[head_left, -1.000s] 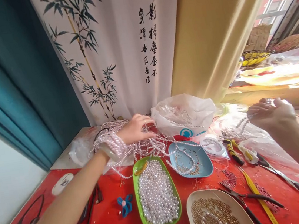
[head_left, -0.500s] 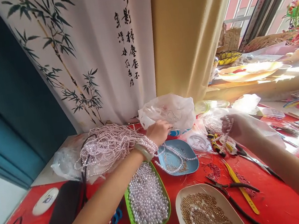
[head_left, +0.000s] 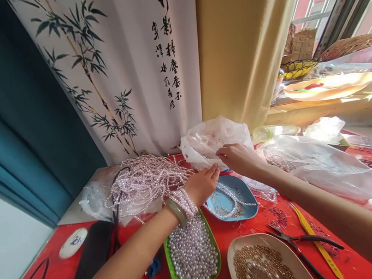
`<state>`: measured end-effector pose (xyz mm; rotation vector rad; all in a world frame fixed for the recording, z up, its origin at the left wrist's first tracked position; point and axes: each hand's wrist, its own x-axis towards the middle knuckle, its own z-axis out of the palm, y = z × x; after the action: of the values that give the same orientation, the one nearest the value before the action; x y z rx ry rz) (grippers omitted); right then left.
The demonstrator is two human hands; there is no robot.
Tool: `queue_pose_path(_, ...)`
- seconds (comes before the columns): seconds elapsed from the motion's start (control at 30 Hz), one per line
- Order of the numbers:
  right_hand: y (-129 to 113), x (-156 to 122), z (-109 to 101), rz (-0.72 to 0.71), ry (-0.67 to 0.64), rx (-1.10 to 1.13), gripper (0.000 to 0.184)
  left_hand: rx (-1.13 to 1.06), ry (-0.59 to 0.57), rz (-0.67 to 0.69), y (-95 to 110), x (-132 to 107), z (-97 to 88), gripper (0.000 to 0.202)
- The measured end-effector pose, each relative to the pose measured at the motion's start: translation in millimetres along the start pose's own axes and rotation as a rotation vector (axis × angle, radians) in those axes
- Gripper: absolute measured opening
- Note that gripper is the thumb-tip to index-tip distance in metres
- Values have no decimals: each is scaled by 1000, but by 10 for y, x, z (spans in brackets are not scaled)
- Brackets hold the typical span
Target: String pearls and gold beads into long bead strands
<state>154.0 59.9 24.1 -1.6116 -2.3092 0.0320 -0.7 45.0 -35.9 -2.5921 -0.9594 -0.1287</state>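
My left hand point(head_left: 201, 184) hovers over the blue dish point(head_left: 248, 207), fingers pinched on a pearl strand point(head_left: 231, 193) that drapes into the dish. More pearl strands are wound round that wrist beside a pale bangle point(head_left: 177, 211). My right hand point(head_left: 239, 158) reaches in from the right, fingers curled, meeting the left at the same strand in front of a crumpled clear plastic bag point(head_left: 207, 141). A big heap of pearl strands point(head_left: 143, 181) lies to the left of both hands.
A green tray of loose pearls point(head_left: 192, 253) and a beige dish of gold beads point(head_left: 261, 268) sit near me on the red table point(head_left: 360, 230). Pliers point(head_left: 300, 246), a yellow tool point(head_left: 315, 246), a black pouch point(head_left: 92, 258) and further plastic bags point(head_left: 319, 166) lie around.
My right hand has come left from the tools to meet the left hand. The left hand moved from the pearl heap to above the blue dish. The view shifted slightly.
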Motion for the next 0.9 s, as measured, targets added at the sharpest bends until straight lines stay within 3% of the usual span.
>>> queue_pose_path(0.13, -142, 321, 171, 23, -4, -97, 33, 12, -16, 29, 16, -18, 23, 43)
queue_pose_path(0.3, -180, 509, 362, 101, -66, -121, 29, -2, -45, 3, 40, -27, -10, 42)
queue_pose_path(0.43, -129, 544, 331, 101, -111, -39, 30, -101, -10, 12, 22, -81, -33, 43)
queue_pose_path(0.53, -96, 502, 91, 46, -119, 55, 28, -372, 156, -47, -35, -122, -55, 35)
queue_pose_path(0.63, -113, 406, -300, -7, -84, 148, 26, -742, 384, -302, -112, -91, -173, 25)
queue_pose_path(0.73, -197, 291, -727, -57, 13, 298, 25, -1136, 592, -520, -178, 26, -467, 22)
queue_pose_path(0.8, -287, 221, -976, -74, 102, 344, 23, -1416, 675, -492, -204, 122, -744, 26)
queue_pose_path(0.9, -451, 135, -1269, -86, 227, 416, 18, -1724, 627, -398, -224, 244, -1161, 30)
